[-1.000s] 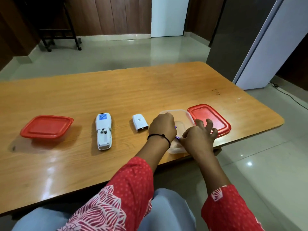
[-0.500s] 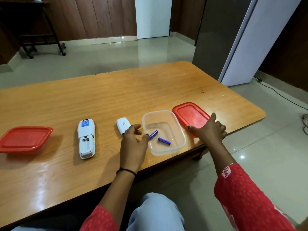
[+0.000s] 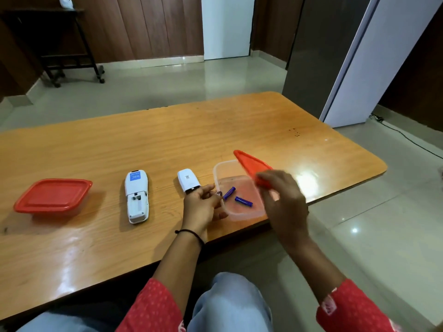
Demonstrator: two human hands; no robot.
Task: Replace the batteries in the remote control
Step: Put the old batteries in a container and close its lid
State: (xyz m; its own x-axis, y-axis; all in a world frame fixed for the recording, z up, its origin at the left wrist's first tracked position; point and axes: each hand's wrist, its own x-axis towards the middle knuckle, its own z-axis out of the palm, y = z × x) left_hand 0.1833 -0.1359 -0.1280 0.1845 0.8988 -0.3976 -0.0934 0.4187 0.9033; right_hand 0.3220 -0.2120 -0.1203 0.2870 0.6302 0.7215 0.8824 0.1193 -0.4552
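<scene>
The white remote point(image 3: 137, 196) lies face down on the wooden table point(image 3: 167, 144) with its battery bay open and bare. Its white cover point(image 3: 188, 180) rests to the right of it. A clear plastic container point(image 3: 221, 168) near the table's front edge holds two blue batteries point(image 3: 243, 202) point(image 3: 229, 192). My right hand point(image 3: 282, 200) grips the red lid point(image 3: 251, 165) and holds it tilted above the container's right side. My left hand point(image 3: 203, 206) rests against the container's left wall, fingers loosely curled, nothing held.
A second container with a red lid on it point(image 3: 52, 196) sits at the table's left. A dark wheeled stand point(image 3: 69, 44) is by the far wall. A cable point(image 3: 407, 137) runs on the floor at the right.
My right hand has lifted the red lid off the table and tilted it over the clear container. My left hand has stayed by the container's left side.
</scene>
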